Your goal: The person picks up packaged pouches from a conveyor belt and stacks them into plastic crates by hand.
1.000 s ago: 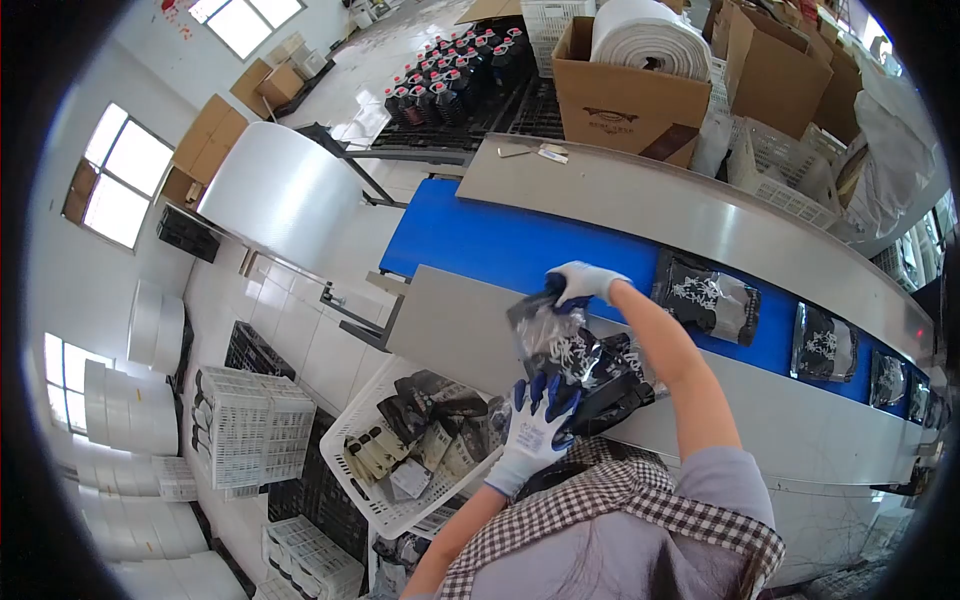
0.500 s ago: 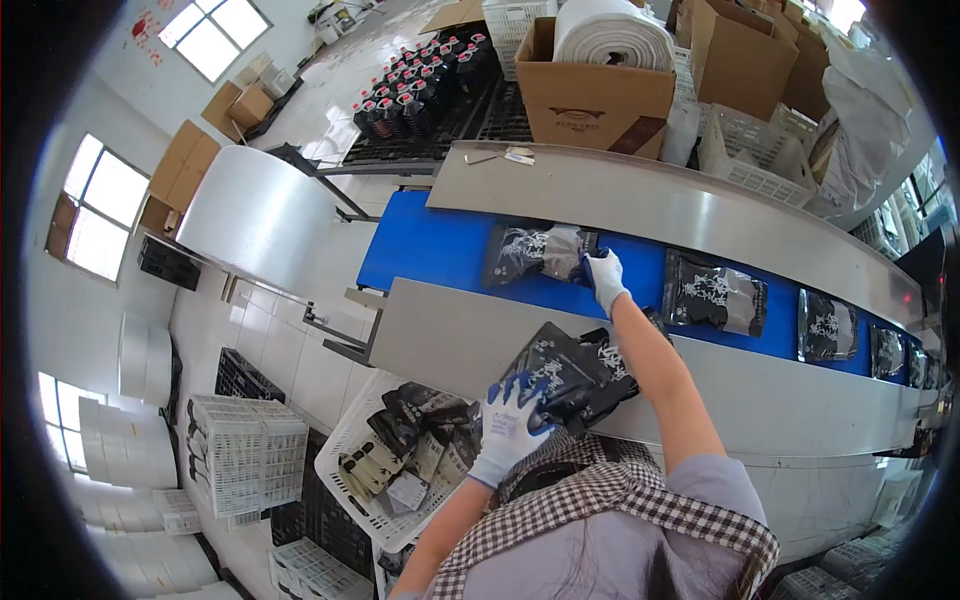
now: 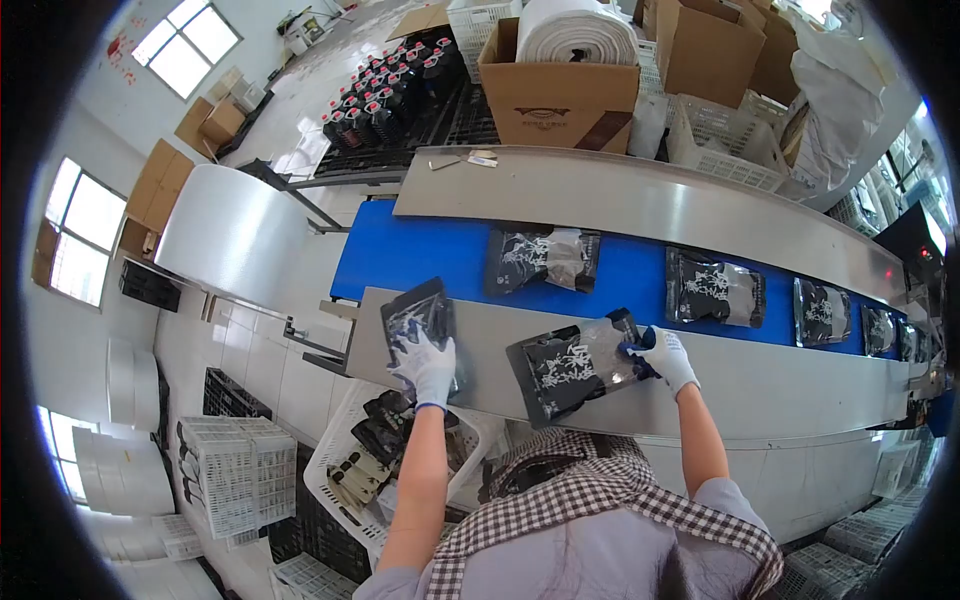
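My left hand [image 3: 424, 368], in a white glove with blue fingertips, is on a black pouch [image 3: 428, 304] at the left end of the near steel ledge. Its fingers lie over the pouch's face; the underside is hidden. My right hand [image 3: 668, 360], gloved alike, pinches the right end of another black pouch [image 3: 565, 372] with white lettering and a clear window. That pouch lies slanted over the ledge. Beyond it, on the blue belt [image 3: 400, 245], rests a similar pouch [image 3: 543, 258], with another pouch [image 3: 714, 288] farther right.
A white basket [image 3: 335, 492] of assorted packets stands below the ledge at left. More pouches line the belt toward a dark machine [image 3: 915, 245] at right. Across the belt, a cardboard box [image 3: 555, 108] holds a white roll [image 3: 578, 35]. Several dark bottles [image 3: 380, 105] stand behind.
My right hand has left the pouch on the belt and now grips one on the near ledge. My left hand has moved left and up with a pouch, separating the stacked pouches.
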Demonstrator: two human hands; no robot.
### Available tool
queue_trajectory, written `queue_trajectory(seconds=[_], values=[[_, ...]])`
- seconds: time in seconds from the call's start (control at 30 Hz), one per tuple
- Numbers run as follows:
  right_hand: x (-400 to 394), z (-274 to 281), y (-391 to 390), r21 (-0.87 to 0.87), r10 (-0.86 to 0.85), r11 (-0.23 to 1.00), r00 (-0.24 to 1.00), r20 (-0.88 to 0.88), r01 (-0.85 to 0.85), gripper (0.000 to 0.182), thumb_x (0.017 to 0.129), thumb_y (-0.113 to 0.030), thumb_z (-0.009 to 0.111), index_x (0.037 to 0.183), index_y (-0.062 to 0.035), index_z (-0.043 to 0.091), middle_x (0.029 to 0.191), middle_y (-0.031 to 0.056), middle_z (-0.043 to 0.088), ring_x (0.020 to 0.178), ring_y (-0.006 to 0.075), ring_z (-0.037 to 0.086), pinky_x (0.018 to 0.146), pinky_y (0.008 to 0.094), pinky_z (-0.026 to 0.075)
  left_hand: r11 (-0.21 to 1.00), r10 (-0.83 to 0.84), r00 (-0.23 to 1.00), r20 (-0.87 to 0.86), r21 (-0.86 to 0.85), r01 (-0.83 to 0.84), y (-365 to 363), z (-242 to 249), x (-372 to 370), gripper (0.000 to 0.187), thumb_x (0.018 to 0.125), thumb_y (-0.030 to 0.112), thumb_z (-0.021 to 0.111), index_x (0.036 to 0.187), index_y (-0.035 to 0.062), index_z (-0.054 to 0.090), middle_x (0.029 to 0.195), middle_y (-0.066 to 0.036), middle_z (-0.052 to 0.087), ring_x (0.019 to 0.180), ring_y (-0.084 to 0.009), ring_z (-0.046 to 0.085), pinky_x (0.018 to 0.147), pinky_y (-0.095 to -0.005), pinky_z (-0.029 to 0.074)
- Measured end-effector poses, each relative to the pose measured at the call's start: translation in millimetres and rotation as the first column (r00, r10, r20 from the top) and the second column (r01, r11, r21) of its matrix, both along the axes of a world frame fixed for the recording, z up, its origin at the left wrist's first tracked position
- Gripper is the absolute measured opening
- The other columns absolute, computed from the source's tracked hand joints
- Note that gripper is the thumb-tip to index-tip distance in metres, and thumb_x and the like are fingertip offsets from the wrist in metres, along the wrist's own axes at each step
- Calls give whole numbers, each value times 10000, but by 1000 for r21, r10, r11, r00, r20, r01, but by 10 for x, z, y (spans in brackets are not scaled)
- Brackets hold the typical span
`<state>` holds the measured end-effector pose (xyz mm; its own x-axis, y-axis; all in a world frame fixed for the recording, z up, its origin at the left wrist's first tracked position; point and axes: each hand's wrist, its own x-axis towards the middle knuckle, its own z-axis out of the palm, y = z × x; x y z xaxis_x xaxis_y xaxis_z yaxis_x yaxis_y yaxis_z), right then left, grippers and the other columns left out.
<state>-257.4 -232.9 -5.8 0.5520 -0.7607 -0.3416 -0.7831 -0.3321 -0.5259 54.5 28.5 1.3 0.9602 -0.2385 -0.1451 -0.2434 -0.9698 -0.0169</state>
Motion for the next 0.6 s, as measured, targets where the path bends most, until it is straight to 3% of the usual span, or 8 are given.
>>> queue_trajectory(seconds=[0.1,0.13,0.23,0.27,0.37,0.4,0.57,0.6], values=[[-49,-47,32,104,-13,994,999,-51,18,649,720,-445,739,1172,-3,594,1114,187,636,1078,335,578,917,402,446,995,55,997,-48,91,-50,-20,56,148,862,809,579,554,1490,177,214,1488,-230,264,1353,-421,285,1013,-694,230],[-93,-198,60,64,-23,998,1000,2,23,547,736,-355,736,1131,4,613,1082,187,648,1050,340,590,903,403,456,995,72,996,-44,77,-68,-6,28,196,861,814,579,548,1492,174,206,1489,-236,257,1354,-426,281,1011,-692,237],[-62,-380,217,-124,14,992,953,303,24,318,722,-244,743,842,24,618,757,195,633,701,334,613,644,394,465,993,110,993,-46,47,-108,68,-61,394,861,825,570,534,1494,151,189,1484,-262,245,1356,-441,267,1002,-696,245],[-69,-357,242,12,-43,999,951,305,41,265,747,-198,722,793,29,595,680,162,602,589,260,551,585,367,437,992,125,991,-53,30,-123,92,-57,454,861,827,564,534,1494,148,185,1483,-264,244,1357,-445,263,1001,-696,245],[55,-451,408,132,-176,981,942,286,143,315,742,-156,708,1002,13,651,890,187,675,850,313,656,759,367,504,982,190,980,-53,-9,-190,189,-87,668,868,825,546,544,1494,138,170,1479,-274,246,1353,-459,258,983,-697,267],[133,-422,444,176,-175,975,954,244,134,260,762,-131,699,973,14,657,845,171,678,804,266,665,720,348,499,982,188,981,-52,-7,-189,227,-89,731,859,829,552,536,1492,138,180,1475,-278,251,1351,-457,264,992,-670,283],[790,-465,751,317,-329,929,823,463,193,219,789,-148,692,936,11,663,756,160,660,695,220,640,678,343,486,990,138,986,-92,-1,-138,393,-47,918,793,853,580,475,1471,131,260,1467,-255,291,1348,-418,298,1036,-553,321],[991,-588,752,302,-315,937,803,505,177,176,794,-137,701,888,5,658,714,94,646,643,151,584,612,315,463,992,129,985,-111,10,-129,423,-30,933,780,858,584,461,1465,129,279,1463,-247,306,1345,-410,308,1044,-532,322]])
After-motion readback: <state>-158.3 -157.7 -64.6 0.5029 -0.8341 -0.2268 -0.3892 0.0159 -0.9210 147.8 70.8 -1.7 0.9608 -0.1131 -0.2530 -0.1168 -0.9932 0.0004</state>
